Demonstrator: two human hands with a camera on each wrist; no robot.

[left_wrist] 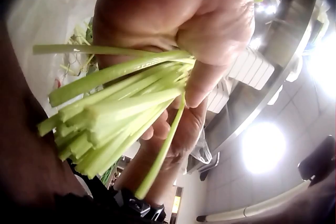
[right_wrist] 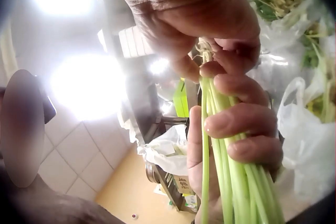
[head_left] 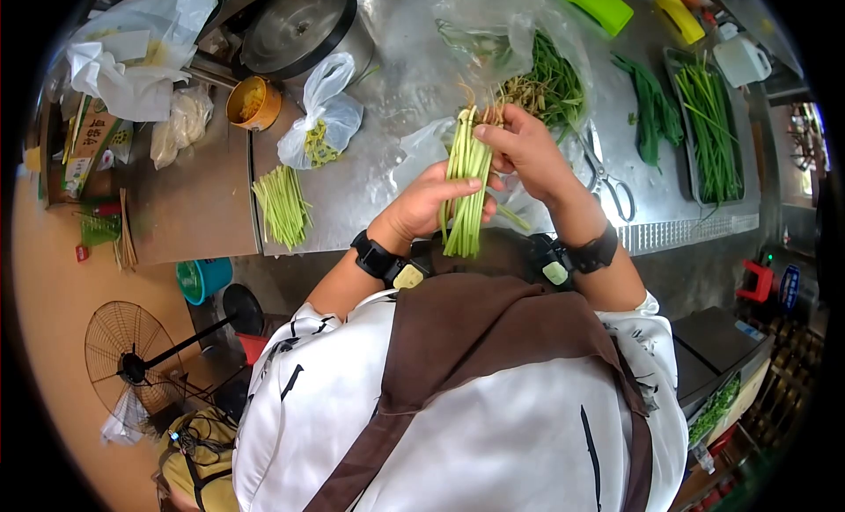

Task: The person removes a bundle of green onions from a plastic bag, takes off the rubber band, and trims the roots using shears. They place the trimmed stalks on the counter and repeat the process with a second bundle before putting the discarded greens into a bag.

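A slim, pale-green stalk bundle [head_left: 466, 173] is held over the grey metal tabletop [head_left: 352, 200], left hand [head_left: 427, 200] fingers clamped round its middle, apparently for steadiness, while right hand [head_left: 530, 153] fingers pinch its root end.

Here's the left hand [head_left: 427, 198], wrapped round the middle of the stalk bunch [head_left: 466, 217], thumb [head_left: 459, 189] laid across it, fingers [right_wrist: 247, 121] curled about its other side! Up at the bunch's root end, the right hand [head_left: 525, 156] pinches, thumb bent inward. Left wrist [head_left: 390, 235] sits low to the bunch's left, right wrist [head_left: 586, 220] to its right, both forearms slanting in towards it.
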